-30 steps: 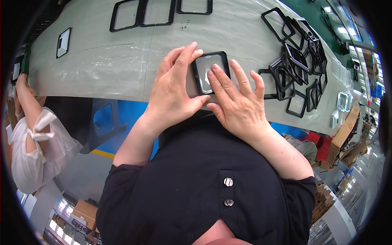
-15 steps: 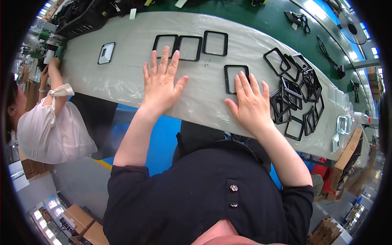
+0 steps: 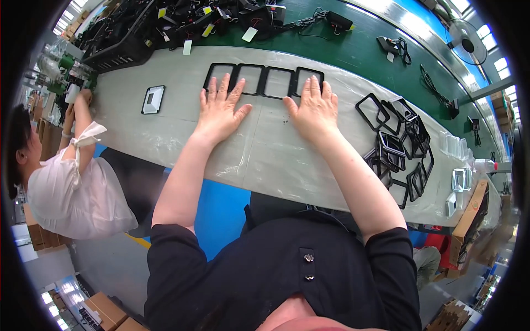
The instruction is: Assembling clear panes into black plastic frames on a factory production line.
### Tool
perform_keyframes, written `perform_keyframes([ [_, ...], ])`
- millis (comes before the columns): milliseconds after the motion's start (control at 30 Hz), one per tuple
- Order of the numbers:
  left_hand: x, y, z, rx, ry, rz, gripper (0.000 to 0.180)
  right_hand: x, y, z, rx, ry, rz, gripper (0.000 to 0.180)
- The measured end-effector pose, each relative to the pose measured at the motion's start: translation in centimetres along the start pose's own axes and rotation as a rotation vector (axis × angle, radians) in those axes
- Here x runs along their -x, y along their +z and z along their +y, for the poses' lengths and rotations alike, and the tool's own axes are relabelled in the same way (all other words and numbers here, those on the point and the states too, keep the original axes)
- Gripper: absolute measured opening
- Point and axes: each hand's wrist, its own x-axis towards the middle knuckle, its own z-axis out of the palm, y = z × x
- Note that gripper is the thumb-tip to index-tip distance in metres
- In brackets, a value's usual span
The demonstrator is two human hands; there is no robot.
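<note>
Several thin black rectangular frames (image 3: 261, 83) lie flat in a side-by-side row across the grey-covered table. My left hand (image 3: 220, 115) rests with fingers spread, its tips over the lower edges of the leftmost frame (image 3: 222, 64) and its neighbour. My right hand (image 3: 314, 113) lies flat on the rightmost frame (image 3: 310, 69), fingers stretched out and covering part of its opening and lower edge. Neither hand grips anything. To the right, more black frames (image 3: 393, 142) are heaped loosely, overlapping and tilted.
A white-and-black rectangular part (image 3: 153, 100) lies left of the row. Behind it stands a black crate (image 3: 124, 55); black devices with cables (image 3: 337, 21) are on the green surface. Clear plastic pieces (image 3: 459, 179) and a cardboard box (image 3: 469, 218) are at right. A co-worker (image 3: 77, 187) works at left.
My right hand has moved left and farther away, and the frame under it now ends the row. The third frame has closed up against the others. The view has tilted toward the far side.
</note>
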Motion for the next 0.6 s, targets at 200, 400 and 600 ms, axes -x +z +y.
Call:
perform_keyframes([
  [200,-3.3,-0.1,-3.2,0.060,0.060,0.007,0.070,-2.6,-0.3,-2.0,-0.093,0.016,-0.037,0.080],
  [400,-2.5,1.7,-4.6,0.103,0.152,0.476,0.063,1.1,-3.1,2.8,-0.343,-0.097,0.115,0.073],
  [600,-1.6,-3.9,8.8,0.439,0.439,0.401,0.045,9.2,-7.7,22.3,-0.321,0.060,0.550,0.034],
])
